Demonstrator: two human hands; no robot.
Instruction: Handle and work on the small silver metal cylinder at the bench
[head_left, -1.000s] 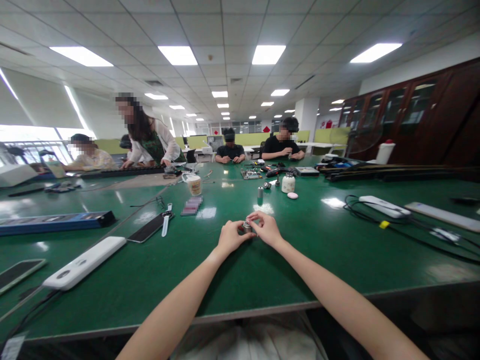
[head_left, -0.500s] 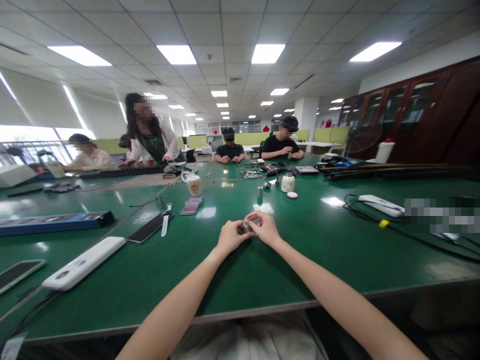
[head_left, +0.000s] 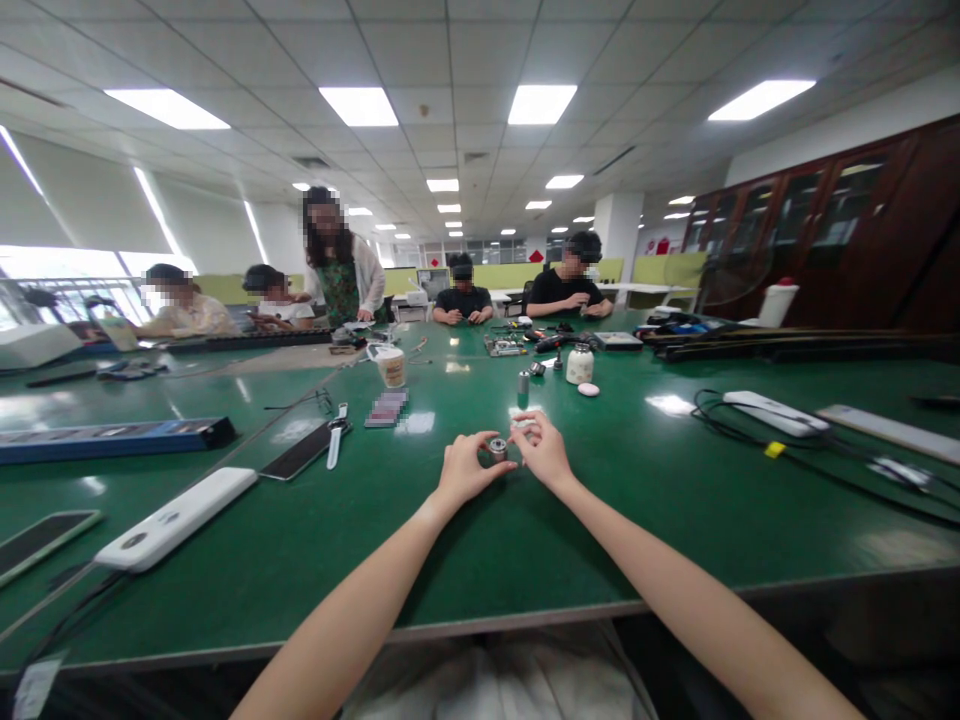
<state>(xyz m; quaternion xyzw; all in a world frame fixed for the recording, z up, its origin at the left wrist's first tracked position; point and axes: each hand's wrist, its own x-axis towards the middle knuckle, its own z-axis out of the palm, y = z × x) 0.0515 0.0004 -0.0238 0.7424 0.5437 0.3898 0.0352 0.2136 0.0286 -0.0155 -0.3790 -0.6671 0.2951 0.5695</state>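
Observation:
My left hand [head_left: 468,468] has its thumb and fingers curled round a small metal cylinder [head_left: 498,451] at the middle of the green table. The cylinder stands upright, with a round ring-like top showing. Just to its right, apart from it, is my right hand [head_left: 545,450], its thumb and fingertips pinched together. Something small and pale seems to be at those fingertips, but glare on the table behind makes it hard to tell. A second metal cylinder [head_left: 523,383] stands upright beyond my right hand. Near it lie a dark metal part [head_left: 537,370] and a small upright dark piece [head_left: 558,360].
A white jar [head_left: 580,365] and its pink lid [head_left: 589,390] stand farther back. On the left are a paper cup [head_left: 391,367], a watch [head_left: 338,437], a phone [head_left: 296,455] and a white power strip [head_left: 177,518]. Cables [head_left: 739,440] run along the right. Several people work around the table.
My right hand has lifted off the cylinder's top and shifted right, uncovering it. My left hand stays round the cylinder. The standing person has moved to the right, and the view has shifted slightly.

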